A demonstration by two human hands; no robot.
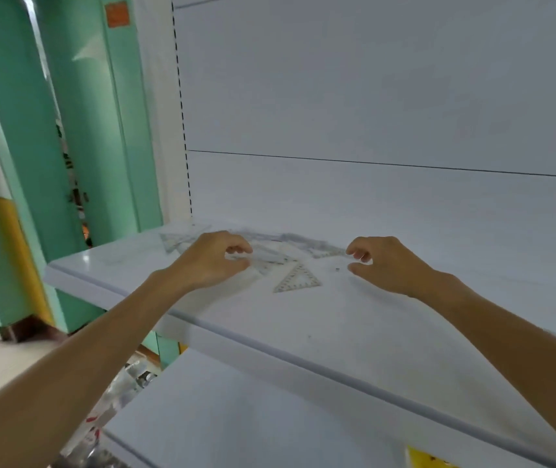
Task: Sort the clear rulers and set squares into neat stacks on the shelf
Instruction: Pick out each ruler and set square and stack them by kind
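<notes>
Several clear rulers and set squares lie scattered on the white shelf [354, 319]. One small set square [298, 280] lies flat alone near the middle. Behind it a loose pile of clear rulers [290, 243] stretches along the shelf, and another set square [171, 241] lies at the far left. My left hand [212, 261] hovers over the left part of the pile, fingers curled and pinching a clear ruler [266, 256]. My right hand [384, 265] is at the right end of the pile, fingers curled and apart, its fingertips beside a ruler's end [328, 253]; I cannot make out any contact.
The shelf's white back panel [371, 113] rises close behind the pile. A lower white shelf [236, 417] juts out below. Green pillars [77, 130] stand to the left, with cluttered goods on the floor at lower left. A yellow tag [428, 461] shows at the bottom edge.
</notes>
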